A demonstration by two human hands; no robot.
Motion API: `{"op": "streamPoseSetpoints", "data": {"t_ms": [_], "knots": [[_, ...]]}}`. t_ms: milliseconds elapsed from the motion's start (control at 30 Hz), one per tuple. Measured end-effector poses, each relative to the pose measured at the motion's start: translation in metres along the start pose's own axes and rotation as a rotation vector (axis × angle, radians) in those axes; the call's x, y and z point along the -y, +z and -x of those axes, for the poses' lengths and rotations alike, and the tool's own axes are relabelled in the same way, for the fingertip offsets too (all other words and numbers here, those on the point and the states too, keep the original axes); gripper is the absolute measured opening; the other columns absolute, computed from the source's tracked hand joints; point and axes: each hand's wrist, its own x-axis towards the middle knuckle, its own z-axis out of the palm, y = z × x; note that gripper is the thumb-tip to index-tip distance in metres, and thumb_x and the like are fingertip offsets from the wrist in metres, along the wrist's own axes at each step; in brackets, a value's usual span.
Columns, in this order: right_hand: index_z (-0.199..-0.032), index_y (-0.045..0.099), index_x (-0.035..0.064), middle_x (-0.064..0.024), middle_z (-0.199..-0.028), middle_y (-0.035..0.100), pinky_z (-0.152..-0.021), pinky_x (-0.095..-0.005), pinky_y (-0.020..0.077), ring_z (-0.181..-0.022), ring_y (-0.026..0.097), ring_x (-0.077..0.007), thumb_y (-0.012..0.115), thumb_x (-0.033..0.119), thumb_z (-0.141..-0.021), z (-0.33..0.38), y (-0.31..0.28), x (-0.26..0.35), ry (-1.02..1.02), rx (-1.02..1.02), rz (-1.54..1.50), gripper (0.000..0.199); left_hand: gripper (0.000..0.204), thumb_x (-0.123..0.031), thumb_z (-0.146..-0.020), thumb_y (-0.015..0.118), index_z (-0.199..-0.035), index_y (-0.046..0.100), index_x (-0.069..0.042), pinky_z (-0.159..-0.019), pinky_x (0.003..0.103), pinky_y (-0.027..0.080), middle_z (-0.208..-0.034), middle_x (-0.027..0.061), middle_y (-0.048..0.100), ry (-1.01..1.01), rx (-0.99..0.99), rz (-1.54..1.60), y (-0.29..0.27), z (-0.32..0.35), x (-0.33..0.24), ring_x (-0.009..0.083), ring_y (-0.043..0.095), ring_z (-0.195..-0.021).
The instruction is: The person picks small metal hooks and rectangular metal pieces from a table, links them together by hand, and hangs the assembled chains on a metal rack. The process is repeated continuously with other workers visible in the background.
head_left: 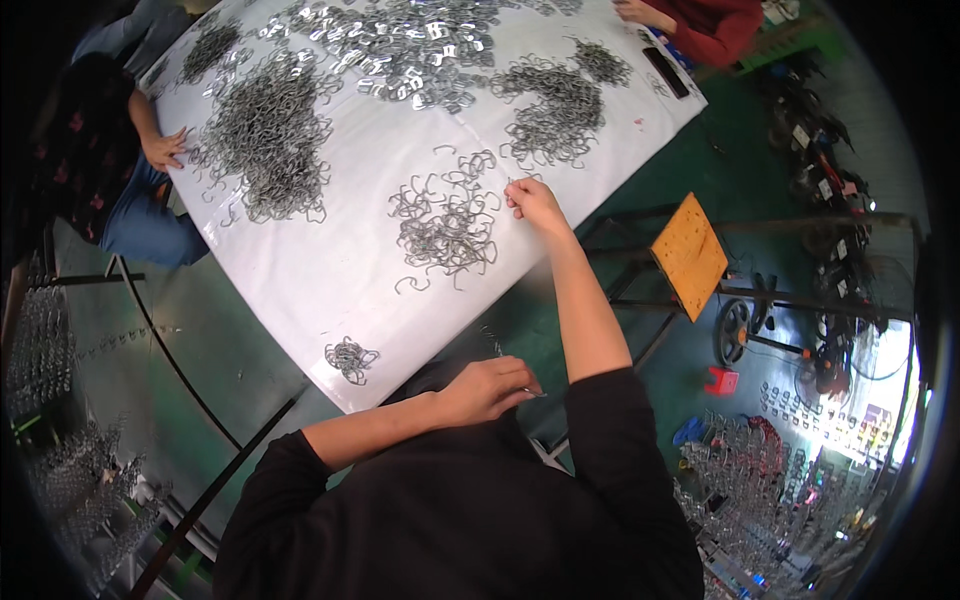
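Over the near right edge of the white-covered table [290,285], my right hand [538,205] is closed in a pinch. Whatever lies between its fingertips is too small to make out. Just left of it spreads a loose pile of bent grey wire hooks [445,235], with a few strays toward my fingers. My left hand [480,390] is held low in front of my body, off the table, fingers curled closed. A small shiny edge shows by its fingertips, but I cannot tell what it is. A small clump of hooks [350,358] sits at the table's near corner.
Bigger hook piles [265,140] [555,110] and a heap of flat shiny metal pieces [410,45] cover the far table. One person's hand [163,150] rests at the left edge, another's [645,14] at the far right. A wooden-topped stool [690,257] stands right.
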Motion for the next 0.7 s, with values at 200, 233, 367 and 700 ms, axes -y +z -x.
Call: {"op": "streamPoseSetpoints", "data": {"t_ms": [200, 233, 367, 700], "knots": [[-0.106, 0.052, 0.002, -0.0076, -0.091, 0.064, -0.058, -0.0214, 0.0443, -0.073, 0.059, -0.0112, 0.058, 0.005, -0.093, 0.172, -0.051, 0.011, -0.166, -0.243, -0.641, 0.015, 0.016, -0.001, -0.082, 0.066, -0.098, 0.064, -0.005, -0.073, 0.037, 0.052, -0.094, 0.0088, 0.062, 0.042, 0.001, 0.068, 0.019, -0.007, -0.017, 0.0292, 0.063, -0.087], [-0.108, 0.05, 0.0022, -0.0081, -0.091, 0.064, -0.057, -0.0216, 0.0445, -0.073, 0.06, -0.0116, 0.06, 0.004, -0.092, 0.205, -0.056, 0.016, -0.194, -0.319, -0.67, 0.019, 0.016, -0.001, -0.082, 0.066, -0.098, 0.064, -0.005, -0.073, 0.036, 0.052, -0.094, 0.0091, 0.062, 0.039, 0.006, 0.061, 0.023, -0.008, -0.021, 0.0292, 0.063, -0.087], [-0.111, 0.044, 0.0028, -0.011, -0.09, 0.065, -0.053, -0.0209, 0.0463, -0.072, 0.063, -0.0134, 0.063, 0.001, -0.089, 0.328, -0.057, 0.029, -0.299, -0.571, -0.652, 0.03, 0.014, 0.001, -0.082, 0.066, -0.096, 0.065, -0.004, -0.068, 0.035, 0.052, -0.092, 0.0103, 0.064, 0.108, -0.002, 0.017, 0.042, -0.016, -0.037, 0.0287, 0.064, -0.082], [-0.102, 0.047, 0.0011, -0.0112, -0.089, 0.065, -0.065, -0.023, 0.0543, -0.073, 0.066, -0.0134, 0.064, -0.006, -0.087, 0.45, -0.031, -0.001, -0.354, -0.977, -0.627, 0.024, 0.014, 0.0, -0.082, 0.07, -0.094, 0.063, 0.0, -0.067, 0.028, 0.053, -0.085, 0.0105, 0.067, 0.066, -0.04, 0.044, 0.103, -0.043, -0.089, 0.0199, 0.069, -0.076]]}}
